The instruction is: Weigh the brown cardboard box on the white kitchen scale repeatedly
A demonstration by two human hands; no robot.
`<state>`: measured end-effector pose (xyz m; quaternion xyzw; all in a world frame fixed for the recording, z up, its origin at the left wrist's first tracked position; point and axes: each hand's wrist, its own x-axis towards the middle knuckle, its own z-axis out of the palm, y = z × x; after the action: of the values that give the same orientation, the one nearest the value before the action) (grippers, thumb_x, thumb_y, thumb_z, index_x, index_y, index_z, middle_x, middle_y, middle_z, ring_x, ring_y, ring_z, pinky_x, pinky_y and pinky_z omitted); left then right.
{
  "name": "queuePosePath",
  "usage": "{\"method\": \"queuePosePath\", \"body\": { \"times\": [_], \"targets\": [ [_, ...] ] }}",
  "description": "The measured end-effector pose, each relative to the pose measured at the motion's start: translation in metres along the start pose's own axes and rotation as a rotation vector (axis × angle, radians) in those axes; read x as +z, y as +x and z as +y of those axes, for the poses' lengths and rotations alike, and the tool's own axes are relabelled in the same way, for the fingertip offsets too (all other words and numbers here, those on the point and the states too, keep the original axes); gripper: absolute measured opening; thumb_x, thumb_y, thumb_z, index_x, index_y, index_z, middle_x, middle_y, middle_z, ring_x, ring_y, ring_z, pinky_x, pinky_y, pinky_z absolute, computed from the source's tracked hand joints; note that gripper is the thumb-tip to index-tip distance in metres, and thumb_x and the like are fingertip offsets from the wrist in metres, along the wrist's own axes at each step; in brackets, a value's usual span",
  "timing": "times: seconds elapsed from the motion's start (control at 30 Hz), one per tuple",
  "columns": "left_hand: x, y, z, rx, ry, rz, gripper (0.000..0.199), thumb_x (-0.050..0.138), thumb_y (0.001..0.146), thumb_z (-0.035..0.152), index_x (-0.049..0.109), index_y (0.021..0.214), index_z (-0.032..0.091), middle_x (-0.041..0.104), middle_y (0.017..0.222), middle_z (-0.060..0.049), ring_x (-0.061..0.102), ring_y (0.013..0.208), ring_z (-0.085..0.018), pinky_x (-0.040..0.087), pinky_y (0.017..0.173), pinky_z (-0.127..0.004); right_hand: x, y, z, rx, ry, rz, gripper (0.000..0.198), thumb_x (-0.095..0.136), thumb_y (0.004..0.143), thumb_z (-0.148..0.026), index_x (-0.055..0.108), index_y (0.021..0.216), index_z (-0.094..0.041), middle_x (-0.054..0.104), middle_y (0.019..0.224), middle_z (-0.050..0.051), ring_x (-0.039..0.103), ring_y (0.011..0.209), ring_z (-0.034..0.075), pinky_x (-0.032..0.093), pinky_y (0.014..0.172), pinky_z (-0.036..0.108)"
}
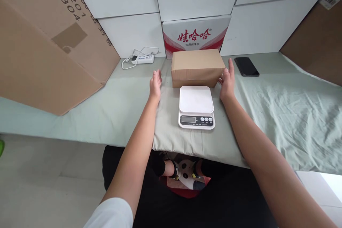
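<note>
A closed brown cardboard box (pixel 198 68) lies on the cloth-covered table behind a white digital kitchen scale (pixel 196 107). The scale's platform is bare, and its small display looks blank. My right hand (pixel 227 82) is at the box's right end, apparently touching it, with the index finger stretched upward and some fingertips hidden by the hand and box. To the left of the box, separated from it by a gap, is my left hand (pixel 155 84); it is held upright, palm turned inward, fingers extended and holding nothing.
Behind the box stands a white-and-red printed carton (pixel 196 35) against stacked white boxes (pixel 128 32). A white power strip with a cable (pixel 143 58) lies back left, a black phone (pixel 247 67) back right. Large cardboard sheets (pixel 53 42) flank both sides.
</note>
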<state>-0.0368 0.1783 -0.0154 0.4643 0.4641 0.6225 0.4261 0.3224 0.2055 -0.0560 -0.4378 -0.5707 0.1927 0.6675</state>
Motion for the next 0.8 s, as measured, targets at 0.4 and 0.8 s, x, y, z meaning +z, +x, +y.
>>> {"method": "queuePosePath", "body": {
  "times": [0.4, 0.8],
  "targets": [
    [0.035, -0.026, 0.009, 0.000, 0.059, -0.274, 0.104, 0.044, 0.088, 0.102, 0.071, 0.149, 0.021, 0.067, 0.168, -0.015, 0.042, 0.174, -0.039, 0.033, 0.146, -0.059, 0.001, -0.009, -0.040, 0.017, -0.047, -0.099, 0.098, 0.053, 0.091, -0.090, 0.046, 0.169, -0.031, 0.052, 0.175, 0.012, 0.053, 0.160, 0.039, 0.043, 0.135, 0.069],
    [0.028, -0.026, 0.009, -0.009, 0.072, -0.219, 0.109, 0.044, 0.086, 0.103, 0.066, 0.157, 0.023, 0.054, 0.179, -0.013, 0.046, 0.172, -0.037, 0.039, 0.144, -0.057, 0.010, -0.005, -0.018, 0.025, -0.109, 0.049, 0.092, 0.037, 0.098, -0.089, 0.044, 0.169, -0.032, 0.067, 0.140, 0.014, 0.073, 0.123, 0.032, 0.067, 0.088, 0.051]
  ]
}}
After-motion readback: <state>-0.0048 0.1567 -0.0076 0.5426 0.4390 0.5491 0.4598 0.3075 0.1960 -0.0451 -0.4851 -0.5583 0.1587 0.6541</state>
